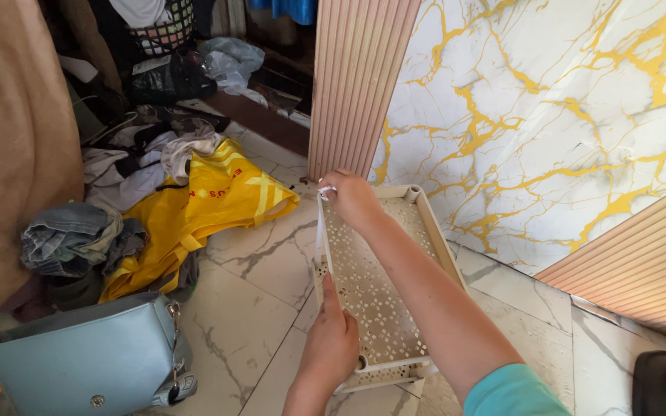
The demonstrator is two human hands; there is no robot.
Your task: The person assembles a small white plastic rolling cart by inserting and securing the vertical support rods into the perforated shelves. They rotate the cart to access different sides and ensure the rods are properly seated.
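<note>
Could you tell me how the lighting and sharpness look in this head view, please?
Head view: bright daylight on the marble wall, no harsh glare; the doorway top left is dim; the left hand and right hand on the perforated tray are sharp; wide-angle bending shows at the edges.

We see a cream plastic shelf tray (395, 308), rectangular and perforated with a lattice of small cut-outs across its flat base, lying on the pale marble-patterned floor (260, 308) close to the white and gold marbled wall. Its raised rim carries round sockets at the corners, 2 of them visible at the near end and 1 at the far right corner. The tray runs lengthwise away from us, its near end low in the picture. Along its left rim a thin white strip (320, 231) stands stretched nearly upright, pinched at the top near the far corner and at the bottom against the rim.
</note>
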